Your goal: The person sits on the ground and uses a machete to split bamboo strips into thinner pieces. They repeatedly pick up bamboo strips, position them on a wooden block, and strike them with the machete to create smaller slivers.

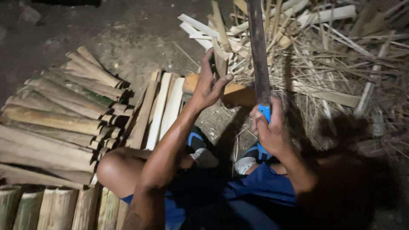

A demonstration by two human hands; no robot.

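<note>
A: Looking down from the head camera, what lies around the person?

B: On the left, a stack of split bamboo sections point(59, 115) lies on the dirt ground point(128, 34), and more round bamboo pieces point(51, 208) line the bottom edge. A few pale flat slats point(164, 108) lean side by side just beside the stack. To the right, a big heap of thin splinters and offcuts point(341, 64) covers the ground. The person's bare knee point(115, 168) and blue shorts point(260, 185) fill the foreground.

A: And the hands?

B: The left hand point(208, 85) grips a short upright bamboo piece point(220, 59), fingers wrapped around it, standing it on a wooden chopping block point(238, 93).

A: The other one?

B: The right hand point(272, 132) is clenched around the blue handle point(265, 111) of a long dark blade point(258, 51). The blade rises straight up, just beside the bamboo piece on its right; I cannot tell whether they touch.

A: Anything blocking the view?

B: The left forearm crosses over the legs, and shadow hides the lower right.
</note>
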